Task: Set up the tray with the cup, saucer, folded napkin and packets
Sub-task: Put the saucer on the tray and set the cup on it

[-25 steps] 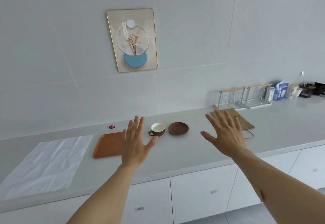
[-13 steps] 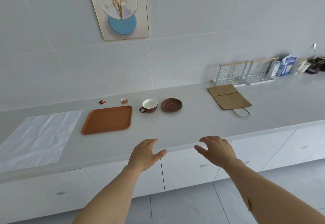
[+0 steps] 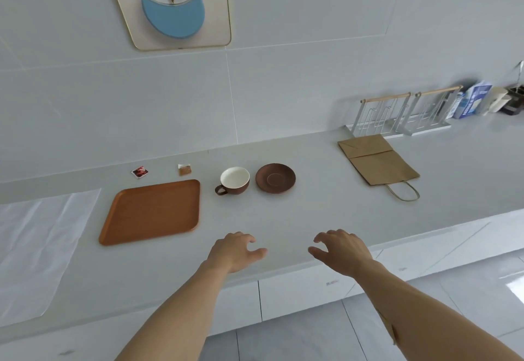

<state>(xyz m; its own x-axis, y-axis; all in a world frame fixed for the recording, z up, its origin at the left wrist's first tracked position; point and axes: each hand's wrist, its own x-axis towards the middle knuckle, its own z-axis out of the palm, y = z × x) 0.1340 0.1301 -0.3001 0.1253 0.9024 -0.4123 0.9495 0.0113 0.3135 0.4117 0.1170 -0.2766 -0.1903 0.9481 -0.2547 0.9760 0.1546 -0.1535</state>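
Bench (image 3: 326, 213): pale grey, running along a tiled wall, everything laid out in a row.
Napkin (image 3: 37, 250): white, creased, spread flat at far left.
Tray (image 3: 153, 211): orange-brown, rounded corners, bare.
Packets: red one (image 3: 139, 172) and brown one (image 3: 184, 169), behind the tray.
Cup (image 3: 234, 180): brown outside, white inside, handle to the left.
Saucer (image 3: 275, 177): brown, just beside the cup.
Bag (image 3: 377, 163): brown paper, flat, far right.
Hands: left (image 3: 235, 251) and right (image 3: 341, 250) apart, fingers loosely curled, holding nothing, over the near edge.
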